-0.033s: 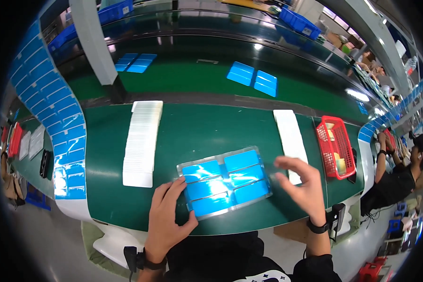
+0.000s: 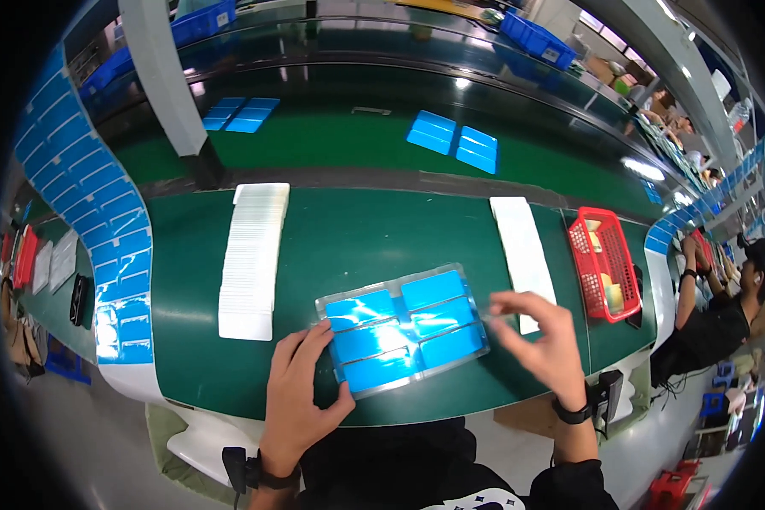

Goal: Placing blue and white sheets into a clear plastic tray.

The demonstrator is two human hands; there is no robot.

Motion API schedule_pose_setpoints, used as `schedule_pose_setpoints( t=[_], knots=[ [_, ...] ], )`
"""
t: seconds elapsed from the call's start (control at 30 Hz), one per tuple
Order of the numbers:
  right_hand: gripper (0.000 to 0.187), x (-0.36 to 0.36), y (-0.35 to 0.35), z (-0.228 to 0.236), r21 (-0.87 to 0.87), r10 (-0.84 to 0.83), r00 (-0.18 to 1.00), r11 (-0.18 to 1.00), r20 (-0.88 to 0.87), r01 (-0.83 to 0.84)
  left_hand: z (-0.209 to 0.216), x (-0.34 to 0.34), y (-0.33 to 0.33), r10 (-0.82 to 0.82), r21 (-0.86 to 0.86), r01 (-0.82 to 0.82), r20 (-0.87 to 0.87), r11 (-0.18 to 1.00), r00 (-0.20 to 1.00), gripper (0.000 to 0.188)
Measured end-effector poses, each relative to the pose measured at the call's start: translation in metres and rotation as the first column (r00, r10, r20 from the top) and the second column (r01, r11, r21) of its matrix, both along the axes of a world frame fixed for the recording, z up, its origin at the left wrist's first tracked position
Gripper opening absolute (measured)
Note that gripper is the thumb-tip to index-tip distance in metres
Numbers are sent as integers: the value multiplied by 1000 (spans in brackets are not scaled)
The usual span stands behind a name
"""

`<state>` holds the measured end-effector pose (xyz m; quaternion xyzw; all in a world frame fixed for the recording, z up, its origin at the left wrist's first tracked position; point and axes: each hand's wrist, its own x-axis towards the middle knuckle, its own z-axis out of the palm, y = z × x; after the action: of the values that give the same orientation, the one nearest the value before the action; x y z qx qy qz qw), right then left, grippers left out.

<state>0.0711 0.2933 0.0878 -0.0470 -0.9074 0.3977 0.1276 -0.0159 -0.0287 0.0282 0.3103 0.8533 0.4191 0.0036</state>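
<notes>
A clear-edged plastic sheet with several glossy blue rectangular panels lies slightly tilted on the green table in front of me. My left hand rests at its left edge, index fingertip on the upper left side and thumb near the lower left corner, fingers spread. Close by the right edge is my right hand, its index finger and thumb curved with a gap between them; I cannot make out anything in that gap. A long stack of white cards stands fanned out to the left. Another row of white cards lies to the right, partly behind my right hand.
A red plastic basket with yellowish pieces stands at the right. On the left, a long strip of blue panels hangs down onto the table. Beyond the table, blue sheets lie on a green conveyor. A co-worker sits far right.
My right hand's thumb and index finger have come slightly nearer the sheet's right edge. The left hand and the sheet look the same; the whole view has shifted a little.
</notes>
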Motion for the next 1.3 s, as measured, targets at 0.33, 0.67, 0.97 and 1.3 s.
schedule_pose_setpoints(
  t=[0.33,0.67,0.97,1.3],
  knots=[
    [42,7,-8,-18,294,84,987,948,136,-121,-6,2,-4,19,-36,-20,-45,999,999,67],
    [37,-44,16,2,233,154,977,955,146,-185,-7,4,-4,26,-13,-26,-39,1000,999,66],
    [31,-68,24,-23,181,238,963,949,125,-258,-6,5,0,36,-17,-37,-24,999,999,66],
    [25,-50,25,-16,69,230,950,966,213,-249,9,-7,-5,-89,-31,88,-28,996,996,70]
  ],
)
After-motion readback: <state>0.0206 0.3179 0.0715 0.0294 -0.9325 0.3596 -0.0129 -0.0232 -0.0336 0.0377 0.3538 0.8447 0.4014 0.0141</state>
